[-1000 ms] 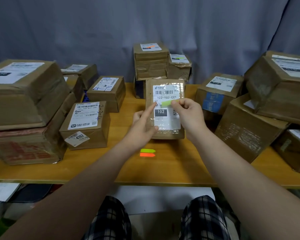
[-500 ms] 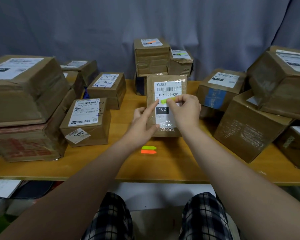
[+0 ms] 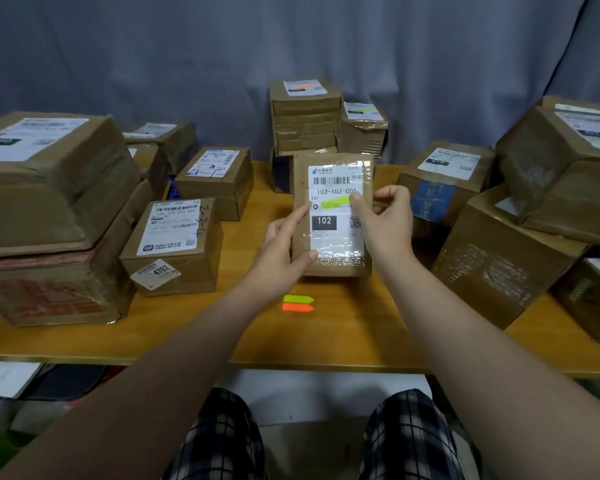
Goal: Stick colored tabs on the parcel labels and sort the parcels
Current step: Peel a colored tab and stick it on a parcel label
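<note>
A flat brown parcel (image 3: pixel 333 268) stands tilted up over the middle of the wooden table (image 3: pixel 361 334), its white label (image 3: pixel 336 233) reading 102-102-C01. My left hand (image 3: pixel 281 251) grips the parcel's lower left edge, thumb on its front, forefinger stretched to the label's left side. A green tab (image 3: pixel 335 203) lies across the label under the number. My right hand (image 3: pixel 383 223) presses the tab's right end with its thumb, its other fingers curled. On the table below lie a green tab pad (image 3: pixel 298 299) and an orange tab pad (image 3: pixel 297 308).
Taped cardboard parcels ring the table: a large stack at left (image 3: pixel 49 188), two labelled boxes left of centre (image 3: pixel 174 247), a back stack (image 3: pixel 305 116) with tabbed labels, several big boxes at right (image 3: pixel 499 258). Grey curtain behind. My checked-trousered knees sit below the table edge.
The green tab has gone from held between my right fingers to lying flat on the label. My right thumb slid to its right end, and the parcel tilted slightly more upright.
</note>
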Available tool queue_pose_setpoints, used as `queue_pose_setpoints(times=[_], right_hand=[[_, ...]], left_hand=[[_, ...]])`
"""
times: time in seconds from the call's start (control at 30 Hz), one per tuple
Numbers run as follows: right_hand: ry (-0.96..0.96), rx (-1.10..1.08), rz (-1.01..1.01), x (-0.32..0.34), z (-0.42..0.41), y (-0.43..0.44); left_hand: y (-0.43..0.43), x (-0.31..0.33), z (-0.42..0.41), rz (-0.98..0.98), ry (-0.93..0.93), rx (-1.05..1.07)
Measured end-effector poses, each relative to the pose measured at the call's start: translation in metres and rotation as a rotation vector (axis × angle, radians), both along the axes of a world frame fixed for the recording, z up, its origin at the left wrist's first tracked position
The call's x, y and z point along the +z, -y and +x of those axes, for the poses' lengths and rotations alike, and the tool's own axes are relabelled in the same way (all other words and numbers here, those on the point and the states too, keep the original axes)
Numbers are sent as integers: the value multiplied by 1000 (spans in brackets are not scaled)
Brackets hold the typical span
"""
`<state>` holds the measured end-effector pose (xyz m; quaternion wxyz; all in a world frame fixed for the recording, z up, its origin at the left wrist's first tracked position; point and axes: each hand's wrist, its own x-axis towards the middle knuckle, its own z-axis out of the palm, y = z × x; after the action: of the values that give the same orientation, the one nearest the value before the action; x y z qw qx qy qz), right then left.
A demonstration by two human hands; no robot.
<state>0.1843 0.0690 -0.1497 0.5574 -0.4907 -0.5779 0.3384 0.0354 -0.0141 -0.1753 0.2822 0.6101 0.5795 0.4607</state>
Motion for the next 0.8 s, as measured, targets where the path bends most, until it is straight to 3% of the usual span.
queue_pose_setpoints(times=[0.17,0.27,0.43,0.6,0.7,0.8], right_hand=[[-69,364,-304,-18,13,10],[-92,497,-368,-20,9,14],[-155,527,-259,8,-12,4],[-288,539,-203,50,-74,-4],[-183,595,-235,70,-117,-15],[-116,699,-304,83,-152,-29]], left_hand=[[-5,-4,-7,22,267,61],[-2,4,-6,-11,291,113],[-1,47,-22,106,215,213],[-1,89,-66,55,481,180],[-6,100,-97,44,592,205],[-27,113,-127,100,660,362]])
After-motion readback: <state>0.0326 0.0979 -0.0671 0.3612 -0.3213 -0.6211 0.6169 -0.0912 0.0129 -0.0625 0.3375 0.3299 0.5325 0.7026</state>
